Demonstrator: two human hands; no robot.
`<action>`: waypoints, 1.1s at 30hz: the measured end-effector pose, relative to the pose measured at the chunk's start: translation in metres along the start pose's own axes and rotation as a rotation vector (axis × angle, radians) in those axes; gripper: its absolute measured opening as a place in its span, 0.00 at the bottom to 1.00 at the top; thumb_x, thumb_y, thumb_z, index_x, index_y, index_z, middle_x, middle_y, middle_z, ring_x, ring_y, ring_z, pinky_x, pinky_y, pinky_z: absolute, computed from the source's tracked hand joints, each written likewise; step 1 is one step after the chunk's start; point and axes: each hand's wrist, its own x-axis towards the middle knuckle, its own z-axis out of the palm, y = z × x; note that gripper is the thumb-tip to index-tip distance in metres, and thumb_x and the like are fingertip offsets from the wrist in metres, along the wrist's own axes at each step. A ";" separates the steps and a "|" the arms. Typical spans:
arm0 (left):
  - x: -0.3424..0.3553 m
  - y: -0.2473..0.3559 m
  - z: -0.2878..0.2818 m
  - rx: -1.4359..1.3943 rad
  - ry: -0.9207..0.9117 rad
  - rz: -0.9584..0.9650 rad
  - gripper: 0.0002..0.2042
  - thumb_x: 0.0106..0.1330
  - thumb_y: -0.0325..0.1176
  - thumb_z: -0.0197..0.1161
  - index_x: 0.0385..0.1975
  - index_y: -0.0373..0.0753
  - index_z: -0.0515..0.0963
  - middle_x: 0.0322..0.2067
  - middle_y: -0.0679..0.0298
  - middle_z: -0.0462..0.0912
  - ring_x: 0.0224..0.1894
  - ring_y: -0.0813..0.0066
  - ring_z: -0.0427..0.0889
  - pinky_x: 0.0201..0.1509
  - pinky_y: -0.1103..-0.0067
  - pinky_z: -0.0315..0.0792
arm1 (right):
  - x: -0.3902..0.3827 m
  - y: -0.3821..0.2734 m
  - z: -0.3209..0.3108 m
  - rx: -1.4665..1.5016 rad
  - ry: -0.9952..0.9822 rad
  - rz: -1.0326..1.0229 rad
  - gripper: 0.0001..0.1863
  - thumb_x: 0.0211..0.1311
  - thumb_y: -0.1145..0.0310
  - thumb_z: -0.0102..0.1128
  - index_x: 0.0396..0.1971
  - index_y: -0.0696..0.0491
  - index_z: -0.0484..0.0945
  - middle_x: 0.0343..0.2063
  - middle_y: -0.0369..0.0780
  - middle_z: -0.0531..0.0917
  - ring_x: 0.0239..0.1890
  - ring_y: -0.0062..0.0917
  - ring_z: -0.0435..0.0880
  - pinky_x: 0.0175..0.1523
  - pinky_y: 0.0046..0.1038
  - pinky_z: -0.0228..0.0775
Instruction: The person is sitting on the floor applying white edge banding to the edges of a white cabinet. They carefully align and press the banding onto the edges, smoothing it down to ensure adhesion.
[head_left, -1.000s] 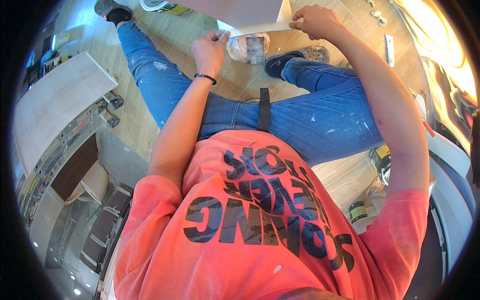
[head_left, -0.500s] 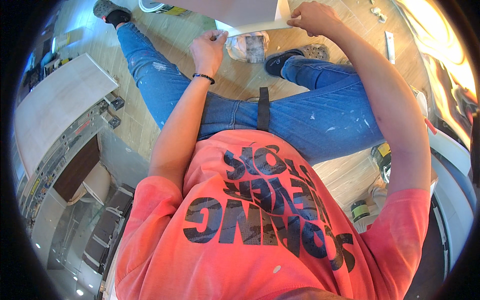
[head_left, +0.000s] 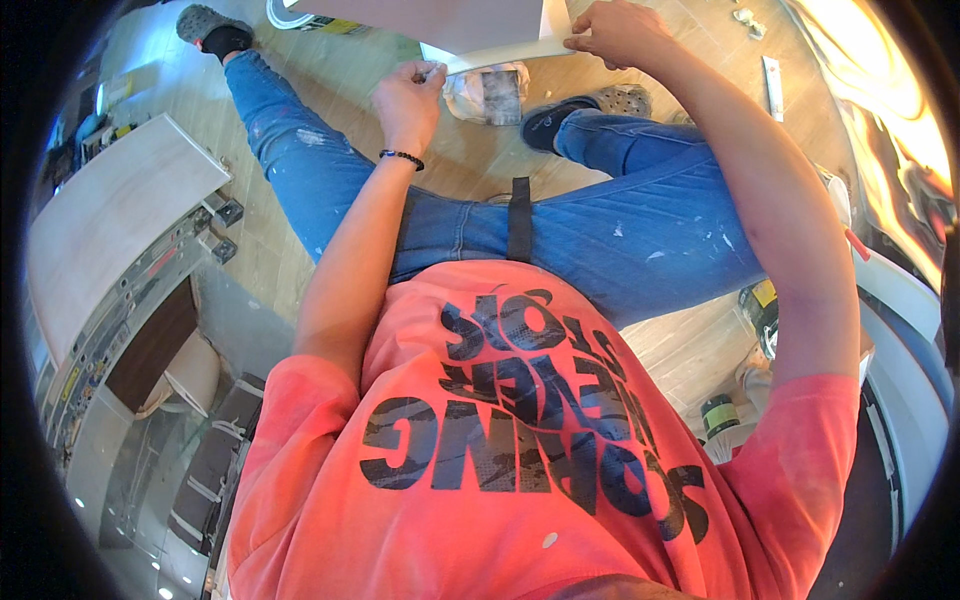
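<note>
A pale, narrow strip is stretched between my hands along the near edge of a white, box-like panel. My left hand, with a dark bead bracelet at the wrist, pinches the strip's left end between thumb and fingers. At its right end, by the panel's corner, my right hand is closed on the strip with the fingertips. Whether the strip is stuck to the panel or only lies against it I cannot tell. The panel's far part is cut off by the top of the picture.
Below the strip, a clear bag with a grey label lies on the wood-look floor. A bucket stands at the upper left, a pale table at the left. A white stick-like piece and a green-labelled tin are at the right.
The whole view has shifted a little, so my hands and the strip appear slightly farther left and up. Both hands keep their hold on the strip.
</note>
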 end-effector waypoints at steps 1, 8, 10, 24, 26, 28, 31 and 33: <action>0.000 -0.001 0.000 -0.008 -0.005 -0.016 0.17 0.64 0.48 0.71 0.39 0.40 0.89 0.29 0.54 0.89 0.31 0.59 0.87 0.40 0.68 0.78 | 0.000 0.000 -0.002 0.014 -0.027 0.013 0.21 0.61 0.47 0.63 0.38 0.49 0.91 0.24 0.41 0.89 0.33 0.36 0.90 0.48 0.42 0.79; 0.002 -0.002 0.002 0.029 0.004 0.017 0.18 0.63 0.50 0.71 0.38 0.40 0.89 0.28 0.54 0.88 0.31 0.57 0.87 0.39 0.66 0.77 | -0.002 0.001 -0.002 0.053 -0.019 0.010 0.20 0.61 0.49 0.65 0.39 0.50 0.90 0.24 0.41 0.89 0.31 0.35 0.90 0.48 0.41 0.79; 0.002 -0.003 0.002 0.020 0.007 0.013 0.18 0.63 0.50 0.71 0.38 0.40 0.89 0.28 0.54 0.88 0.31 0.56 0.87 0.39 0.66 0.77 | -0.003 -0.001 -0.004 0.093 -0.042 0.027 0.20 0.61 0.50 0.65 0.39 0.50 0.90 0.24 0.41 0.89 0.30 0.34 0.90 0.48 0.41 0.79; 0.001 -0.001 0.001 0.014 0.005 0.034 0.18 0.64 0.49 0.71 0.37 0.39 0.89 0.27 0.53 0.88 0.30 0.56 0.86 0.39 0.66 0.77 | 0.001 0.003 0.000 0.023 -0.033 0.017 0.21 0.61 0.47 0.64 0.41 0.49 0.90 0.23 0.41 0.89 0.33 0.35 0.90 0.50 0.42 0.78; 0.001 -0.002 0.001 0.000 -0.001 0.023 0.17 0.64 0.49 0.70 0.37 0.39 0.89 0.27 0.53 0.88 0.30 0.57 0.86 0.39 0.66 0.77 | 0.002 0.006 0.005 -0.022 0.028 -0.012 0.22 0.61 0.46 0.64 0.41 0.49 0.90 0.23 0.41 0.89 0.34 0.35 0.90 0.50 0.42 0.78; 0.002 -0.005 0.003 -0.023 -0.004 -0.007 0.17 0.64 0.49 0.70 0.38 0.39 0.89 0.28 0.54 0.88 0.31 0.57 0.87 0.39 0.66 0.77 | 0.003 0.005 0.003 0.002 -0.013 0.006 0.22 0.61 0.46 0.64 0.41 0.49 0.90 0.24 0.41 0.89 0.35 0.36 0.90 0.50 0.43 0.77; 0.002 -0.005 0.002 -0.006 0.001 0.008 0.17 0.64 0.48 0.71 0.38 0.39 0.89 0.28 0.54 0.89 0.31 0.58 0.87 0.39 0.67 0.77 | 0.001 0.002 -0.001 0.032 -0.048 0.025 0.22 0.61 0.46 0.64 0.41 0.49 0.90 0.25 0.41 0.90 0.36 0.37 0.90 0.50 0.43 0.77; 0.002 -0.003 0.002 0.001 0.004 0.012 0.17 0.64 0.48 0.71 0.38 0.39 0.89 0.28 0.54 0.89 0.31 0.58 0.87 0.39 0.67 0.77 | 0.000 0.001 -0.003 0.045 -0.070 0.036 0.21 0.61 0.47 0.64 0.40 0.49 0.90 0.25 0.42 0.90 0.36 0.37 0.90 0.50 0.44 0.77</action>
